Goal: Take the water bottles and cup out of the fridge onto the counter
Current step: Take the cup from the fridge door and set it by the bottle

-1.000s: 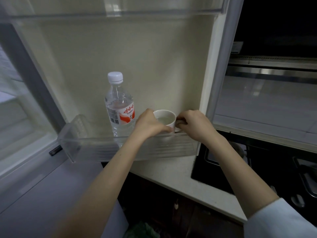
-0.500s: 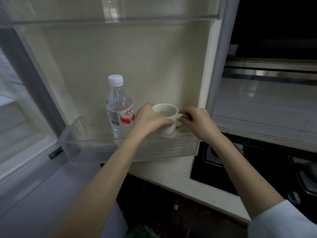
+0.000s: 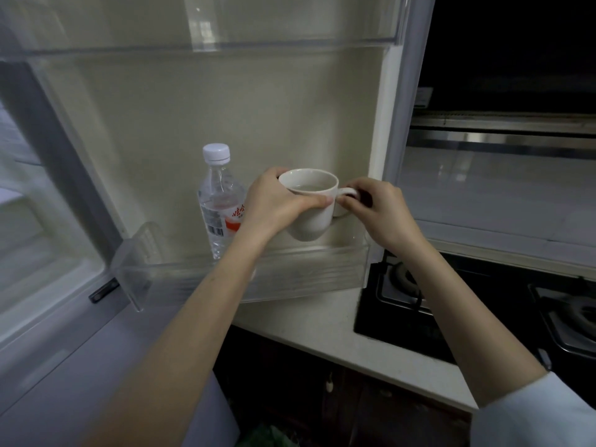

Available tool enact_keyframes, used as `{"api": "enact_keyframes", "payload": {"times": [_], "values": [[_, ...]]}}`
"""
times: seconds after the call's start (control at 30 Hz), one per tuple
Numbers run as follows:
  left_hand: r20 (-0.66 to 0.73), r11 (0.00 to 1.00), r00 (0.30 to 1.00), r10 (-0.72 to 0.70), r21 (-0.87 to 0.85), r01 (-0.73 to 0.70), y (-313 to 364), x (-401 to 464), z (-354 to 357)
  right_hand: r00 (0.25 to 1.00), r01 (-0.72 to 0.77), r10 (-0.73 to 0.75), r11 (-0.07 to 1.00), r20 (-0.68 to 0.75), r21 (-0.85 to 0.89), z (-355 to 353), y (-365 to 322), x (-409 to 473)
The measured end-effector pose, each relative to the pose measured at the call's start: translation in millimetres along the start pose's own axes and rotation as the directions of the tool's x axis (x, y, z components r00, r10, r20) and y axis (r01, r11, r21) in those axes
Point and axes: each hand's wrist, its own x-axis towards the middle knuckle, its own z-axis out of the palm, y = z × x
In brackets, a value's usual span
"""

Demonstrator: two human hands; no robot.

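The left hand (image 3: 274,201) hides part of the bottle (image 3: 219,201) label; its base blurs behind the door shelf (image 3: 306,272)

Cup (image 3: 309,217): white mug, ribbed near the base, upright, with clear liquid showing inside just below the rim. Its handle points right. It is lifted above the clear door shelf (image 3: 306,272) of the fridge, its base about level with the shelf's front edge.

Water bottle (image 3: 219,201): clear plastic, white screw cap on, white and orange-red label with a barcode. It stands upright in the same door shelf, just left of the cup, its lower right part hidden.

Surface (image 3: 322,321): pale, below and in front of the door shelf, bare where it shows.
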Motion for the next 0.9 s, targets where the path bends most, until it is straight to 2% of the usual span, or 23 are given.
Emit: {"api": "enact_keyframes", "payload": {"times": [0.33,0.6,0.9], "values": [[0.014,0.995,0.997,0.079,-0.058,-0.078,11,-21,-4,0.997,-0.027,0.032,0.998,-0.067,0.062,-17,-16,-21],[0.139,0.988,0.983,0.121,-0.116,-0.106,15,-43,11,0.988,-0.092,0.102,0.992,-0.116,0.085,-40,-16,-60],[0.258,0.975,0.954,0.155,-0.192,-0.107,18,-78,67,0.960,-0.223,0.230,0.973,-0.162,0.056,-79,6,-120]]}}
